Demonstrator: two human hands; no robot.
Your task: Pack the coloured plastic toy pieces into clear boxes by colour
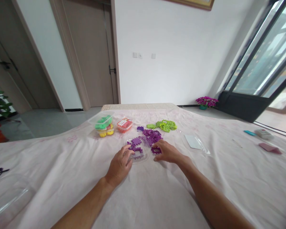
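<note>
A purple frame-shaped piece (156, 153) is pinched between the thumb and fingers of the right hand (168, 151), at its left end, just right of a clear container (146, 156). Flat purple pieces (136, 141) are held inside the container, whose left side is met by the fingers of the left hand (120, 163); whether these are closed on anything cannot be told. A purple pile (152, 135) is spread just beyond the right hand. Farther off, lime-green pieces (168, 126) are heaped, and to the left a red tub (124, 125) is set beside stacked tubs (104, 124). Everything is carried by a pale cloth (157, 197).
</note>
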